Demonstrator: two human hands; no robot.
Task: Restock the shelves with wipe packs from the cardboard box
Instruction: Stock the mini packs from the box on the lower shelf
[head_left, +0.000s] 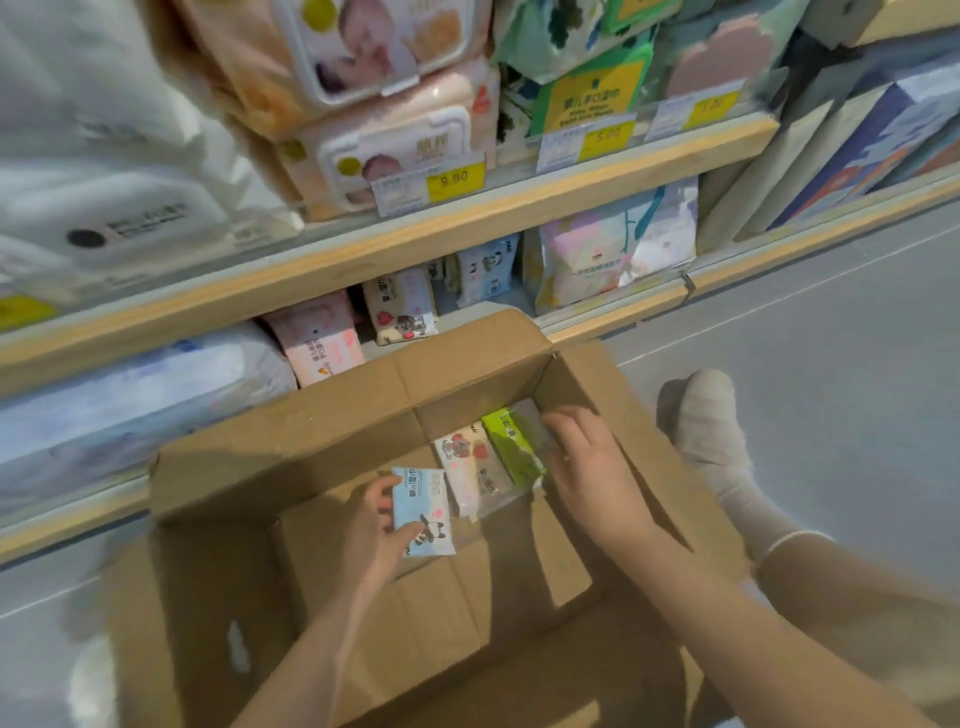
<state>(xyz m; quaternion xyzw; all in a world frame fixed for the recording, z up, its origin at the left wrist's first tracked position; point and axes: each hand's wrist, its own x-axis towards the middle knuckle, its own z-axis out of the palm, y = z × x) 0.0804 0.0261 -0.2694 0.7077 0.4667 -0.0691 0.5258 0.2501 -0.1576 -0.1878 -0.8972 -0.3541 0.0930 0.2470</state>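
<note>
Three small wipe packs are sitting inside the open cardboard box (322, 447). The left hand (376, 530) is pinching the blue pack (423, 512) between thumb and fingers, near the middle of the box. The right hand (587, 467) is curling over the green pack (511, 447) at the far right corner, maybe gripping it. The white pack (475, 470) is lying between them, touching the green one.

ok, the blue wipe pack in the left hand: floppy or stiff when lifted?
Probably soft but not limp: the blue wipe pack keeps a flat rectangle in the left hand. Likely light, since fingertips alone hold it. The glossy film may be slippery.
</note>
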